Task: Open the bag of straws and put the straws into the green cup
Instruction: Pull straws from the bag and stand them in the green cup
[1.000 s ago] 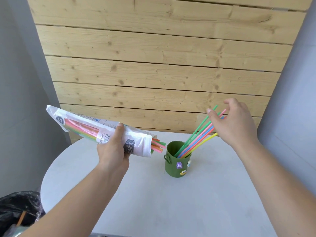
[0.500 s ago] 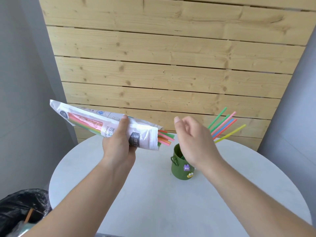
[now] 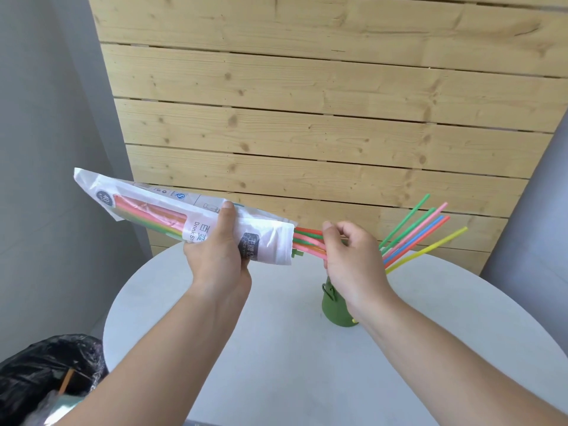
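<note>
Two hands are engaged. The left hand point(image 3: 215, 259) grips a white printed plastic bag point(image 3: 264, 241) held above the table, slanting down to the right. Legible print: "40" in a dark roundel and "Drink St", the rest covered. The right hand point(image 3: 350, 259) pinches coloured plastic straws point(image 3: 307, 241) protruding from the bag's mouth. Further fanned straws point(image 3: 415, 235) stand in the small green cup point(image 3: 333, 312) on the round white table point(image 3: 276, 348). Pine-plank panel point(image 3: 307, 118) behind, grey walls either side, black bin bag point(image 3: 46, 364) lower left.

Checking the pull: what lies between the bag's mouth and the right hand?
Head view: red, pink and green straw ends bridge it, running from bag to right hand.
</note>
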Demonstrator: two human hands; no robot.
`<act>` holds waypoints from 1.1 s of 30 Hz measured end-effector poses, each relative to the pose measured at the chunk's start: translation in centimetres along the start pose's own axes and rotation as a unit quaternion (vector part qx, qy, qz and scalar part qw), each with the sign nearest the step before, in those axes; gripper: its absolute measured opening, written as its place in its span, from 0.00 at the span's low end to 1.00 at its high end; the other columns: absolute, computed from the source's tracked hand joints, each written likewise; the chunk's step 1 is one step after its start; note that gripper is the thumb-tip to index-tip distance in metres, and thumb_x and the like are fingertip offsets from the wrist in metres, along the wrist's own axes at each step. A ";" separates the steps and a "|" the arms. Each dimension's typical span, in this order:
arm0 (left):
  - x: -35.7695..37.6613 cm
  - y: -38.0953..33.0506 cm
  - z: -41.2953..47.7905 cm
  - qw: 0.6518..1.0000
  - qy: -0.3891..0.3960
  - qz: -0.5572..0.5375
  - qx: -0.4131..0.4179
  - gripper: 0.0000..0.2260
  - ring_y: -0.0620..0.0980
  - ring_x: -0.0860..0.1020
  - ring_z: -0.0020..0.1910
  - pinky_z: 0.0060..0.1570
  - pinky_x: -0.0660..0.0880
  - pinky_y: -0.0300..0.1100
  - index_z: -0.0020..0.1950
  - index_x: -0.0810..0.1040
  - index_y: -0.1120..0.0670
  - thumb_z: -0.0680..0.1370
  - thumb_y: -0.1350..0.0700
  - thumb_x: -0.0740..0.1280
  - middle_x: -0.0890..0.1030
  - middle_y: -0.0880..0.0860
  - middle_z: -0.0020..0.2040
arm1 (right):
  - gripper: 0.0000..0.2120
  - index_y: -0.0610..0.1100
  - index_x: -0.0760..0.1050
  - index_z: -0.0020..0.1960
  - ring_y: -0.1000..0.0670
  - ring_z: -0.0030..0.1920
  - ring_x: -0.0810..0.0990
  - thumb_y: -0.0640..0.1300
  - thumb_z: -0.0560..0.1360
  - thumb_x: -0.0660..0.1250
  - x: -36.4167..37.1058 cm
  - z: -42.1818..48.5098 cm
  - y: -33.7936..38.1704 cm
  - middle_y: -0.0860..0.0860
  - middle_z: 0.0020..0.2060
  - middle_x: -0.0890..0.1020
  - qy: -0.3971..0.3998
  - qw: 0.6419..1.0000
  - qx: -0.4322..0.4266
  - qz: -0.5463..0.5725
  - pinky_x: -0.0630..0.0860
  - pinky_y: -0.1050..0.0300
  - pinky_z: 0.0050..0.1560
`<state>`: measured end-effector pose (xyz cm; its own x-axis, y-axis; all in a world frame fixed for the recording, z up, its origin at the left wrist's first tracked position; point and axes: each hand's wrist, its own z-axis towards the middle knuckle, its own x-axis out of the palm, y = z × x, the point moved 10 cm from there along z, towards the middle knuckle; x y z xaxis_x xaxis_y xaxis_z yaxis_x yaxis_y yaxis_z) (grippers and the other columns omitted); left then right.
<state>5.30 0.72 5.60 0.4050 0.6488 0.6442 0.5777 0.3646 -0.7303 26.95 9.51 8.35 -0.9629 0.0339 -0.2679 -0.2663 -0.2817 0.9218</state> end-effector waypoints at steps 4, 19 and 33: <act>-0.3 0.6 -0.1 1.000 -0.017 -0.004 -0.017 0.24 0.50 0.88 0.53 0.49 0.85 0.43 0.70 0.76 0.56 0.78 0.52 0.78 0.86 0.52 0.61 | 0.18 0.43 0.69 0.37 0.48 0.25 0.69 0.53 0.81 0.59 -1.4 -0.1 1.4 0.52 0.23 0.70 -0.026 0.993 -0.073 -0.088 0.65 0.52 0.28; -0.9 1.9 0.5 0.998 -0.045 0.010 -0.043 0.23 0.52 0.87 0.48 0.42 0.85 0.44 0.69 0.76 0.58 0.78 0.53 0.78 0.86 0.54 0.58 | 0.18 0.47 0.70 0.35 0.51 0.24 0.69 0.54 0.81 0.61 -2.8 -0.2 2.6 0.56 0.21 0.70 -0.028 0.989 -0.119 -0.078 0.66 0.53 0.27; -1.2 1.4 0.8 0.998 -0.056 0.006 -0.028 0.23 0.49 0.86 0.45 0.38 0.83 0.41 0.69 0.76 0.57 0.77 0.53 0.78 0.86 0.53 0.58 | 0.27 0.42 0.73 0.44 0.49 0.20 0.69 0.68 0.71 0.60 -1.4 -0.6 -0.8 0.48 0.23 0.75 0.062 0.985 0.102 0.124 0.63 0.63 0.22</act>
<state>5.02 0.96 3.64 0.3323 0.7250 0.6033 0.6130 0.3201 -0.7223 28.54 9.07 7.82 -0.9901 -0.1322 -0.0472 -0.0385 -0.0672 0.9970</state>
